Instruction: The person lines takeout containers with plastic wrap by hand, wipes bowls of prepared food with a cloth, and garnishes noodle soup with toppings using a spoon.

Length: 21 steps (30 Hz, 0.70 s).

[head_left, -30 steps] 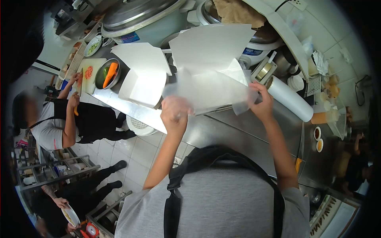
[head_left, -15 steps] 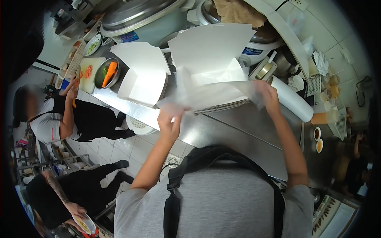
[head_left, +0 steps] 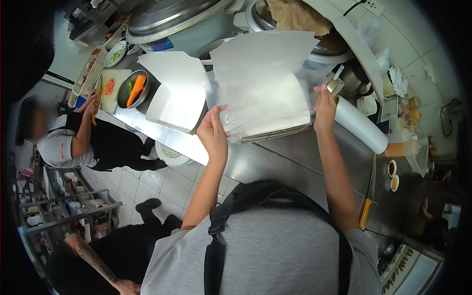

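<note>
Between my two hands stretches a translucent plastic sheet (head_left: 260, 105), spread over an open white cardboard box (head_left: 268, 44). My left hand (head_left: 213, 129) pinches the sheet's left edge by the box's front left corner. On the other side, my right hand (head_left: 324, 110) has its fingers closed on the right edge. The box's inside shows only faintly through the sheet. Beneath it is a stack of flat white cardboard (head_left: 282, 133). A second open white box (head_left: 174, 105) stands to the left.
Large rice cookers (head_left: 196, 29) stand behind the boxes. To the right lie a white roll (head_left: 361, 125), a yellow-handled knife (head_left: 366, 211) and small sauce cups (head_left: 392, 168). A metal bowl (head_left: 133, 91) holds vegetables. One co-worker (head_left: 69, 135) cuts at a board; another (head_left: 108, 255) is lower left.
Both hands have moved up, and the sheet is spread flatter over the box. The lower-left co-worker has shifted down and right, and their dish has left view. The yellow-handled knife has come into sight.
</note>
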Tool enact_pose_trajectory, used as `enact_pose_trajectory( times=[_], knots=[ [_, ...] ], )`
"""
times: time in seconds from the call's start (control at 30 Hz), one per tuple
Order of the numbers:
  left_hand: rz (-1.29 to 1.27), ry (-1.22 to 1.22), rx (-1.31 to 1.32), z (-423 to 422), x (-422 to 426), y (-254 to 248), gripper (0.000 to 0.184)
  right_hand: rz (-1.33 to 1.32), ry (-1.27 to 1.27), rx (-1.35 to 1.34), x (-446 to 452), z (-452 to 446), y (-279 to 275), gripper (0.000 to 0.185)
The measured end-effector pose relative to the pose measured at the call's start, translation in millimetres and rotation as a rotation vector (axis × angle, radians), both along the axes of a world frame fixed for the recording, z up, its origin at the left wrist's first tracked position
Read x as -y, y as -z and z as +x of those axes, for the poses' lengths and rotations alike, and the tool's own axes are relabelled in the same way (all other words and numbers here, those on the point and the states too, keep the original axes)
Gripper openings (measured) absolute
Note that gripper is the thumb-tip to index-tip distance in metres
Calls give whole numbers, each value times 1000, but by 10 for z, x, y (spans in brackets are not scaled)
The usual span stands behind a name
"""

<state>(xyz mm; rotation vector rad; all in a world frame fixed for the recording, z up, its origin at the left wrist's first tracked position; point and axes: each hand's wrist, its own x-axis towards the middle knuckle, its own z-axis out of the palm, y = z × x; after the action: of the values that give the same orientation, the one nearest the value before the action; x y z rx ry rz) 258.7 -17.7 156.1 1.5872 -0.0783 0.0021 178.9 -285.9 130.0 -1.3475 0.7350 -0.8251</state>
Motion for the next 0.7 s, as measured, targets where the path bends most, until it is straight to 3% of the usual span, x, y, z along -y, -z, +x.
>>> enact_pose_trajectory(
  times=[0.17, 0.27, 0.37, 0.4, 0.47, 0.53, 0.63, 0.7],
  knots=[
    [29, -1, -21, 38, -57, 45, 36, -308, -21, -403, 14, -34, -118, 28],
    [493, 55, 7, 52, -171, -110, 52, -695, 60, -572, 128, -110, -148, 21],
    [507, -98, 395, 62, -251, -356, 60, -836, 233, -309, 3, -160, -547, 17],
    [665, -117, 541, 51, -246, -485, 49, -854, 152, -257, -149, -149, -715, 18],
    [705, 167, 748, 15, -129, -589, 43, -1073, -204, -19, -469, -33, -829, 18],
    [707, 385, 882, 45, 112, -575, 39, -1218, -495, -127, -762, 79, -942, 21],
    [829, 506, 938, 245, 375, -227, 43, -1278, -510, -152, -711, 378, -542, 25],
    [980, 535, 1012, 330, 418, -54, 48, -1297, -623, -327, -561, 377, -339, 37]
  ],
)
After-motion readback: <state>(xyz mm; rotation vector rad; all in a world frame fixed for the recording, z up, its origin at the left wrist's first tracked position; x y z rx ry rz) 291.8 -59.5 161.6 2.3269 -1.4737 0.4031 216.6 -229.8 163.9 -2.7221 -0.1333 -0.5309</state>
